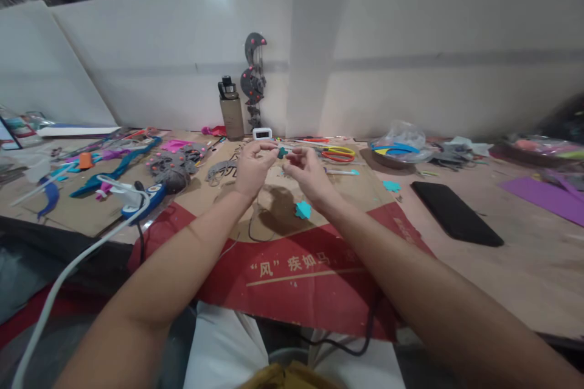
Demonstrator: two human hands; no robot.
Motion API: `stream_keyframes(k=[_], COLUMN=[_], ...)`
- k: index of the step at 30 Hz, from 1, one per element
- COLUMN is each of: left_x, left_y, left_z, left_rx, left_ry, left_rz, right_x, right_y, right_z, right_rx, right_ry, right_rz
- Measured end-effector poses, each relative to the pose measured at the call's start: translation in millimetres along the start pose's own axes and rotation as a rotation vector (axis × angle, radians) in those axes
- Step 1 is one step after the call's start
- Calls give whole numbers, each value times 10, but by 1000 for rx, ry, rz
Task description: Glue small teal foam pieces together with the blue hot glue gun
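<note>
A small dark teal flower-shaped piece (282,152) is pinched between my two hands above the cardboard. My left hand (252,167) grips it from the left with thumb and forefinger. From the other side my right hand (306,171) closes its fingertips at its lower right edge; whether a thread is also between them is too small to tell. Below lies a bright turquoise flower cutout (302,210) on the cardboard sheet (292,285), beside my right wrist. A thin dark cord (250,228) trails over the sheet under my left hand.
Yellow-and-red scissors (340,154) lie behind my right hand. To the right are another turquoise cutout (391,186) and a black phone (456,213). A blue power strip (145,202) and grey yarn (177,176) sit at left. A bottle (232,112) stands by the wall.
</note>
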State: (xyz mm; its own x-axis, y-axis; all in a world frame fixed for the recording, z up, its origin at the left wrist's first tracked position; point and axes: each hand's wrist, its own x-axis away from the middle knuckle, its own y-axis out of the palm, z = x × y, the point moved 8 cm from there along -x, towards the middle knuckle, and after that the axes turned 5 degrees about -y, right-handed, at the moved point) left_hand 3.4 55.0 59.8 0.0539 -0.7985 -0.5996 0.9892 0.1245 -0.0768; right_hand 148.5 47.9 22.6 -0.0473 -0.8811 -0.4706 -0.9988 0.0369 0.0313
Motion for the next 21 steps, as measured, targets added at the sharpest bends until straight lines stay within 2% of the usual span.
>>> stream_keyframes(k=[3, 6, 8, 11, 13, 16, 21], left_x=[38, 57, 60, 63, 72, 107, 197], left_y=[30, 72, 95, 104, 108, 153, 254], left_z=[148, 123, 43, -78, -123, -162, -235], left_rx=[-138, -94, -11, 81, 131, 223, 365], left_ry=[112, 76, 6, -106, -176, -310, -563], left_rz=[-6, -41, -58, -45, -30, -46, -95], right_x=[54, 99, 121, 137, 130, 119, 103], right_y=[241, 340, 294, 112, 6, -60, -109], right_z=[0, -33, -16, 4, -75, -244, -338], right_rx=[-385, -522, -454, -222, -79, 136, 373], right_ry=[89, 152, 193, 193, 98, -71, -176], right_rz=[-55, -120, -98, 18, 78, 93, 89])
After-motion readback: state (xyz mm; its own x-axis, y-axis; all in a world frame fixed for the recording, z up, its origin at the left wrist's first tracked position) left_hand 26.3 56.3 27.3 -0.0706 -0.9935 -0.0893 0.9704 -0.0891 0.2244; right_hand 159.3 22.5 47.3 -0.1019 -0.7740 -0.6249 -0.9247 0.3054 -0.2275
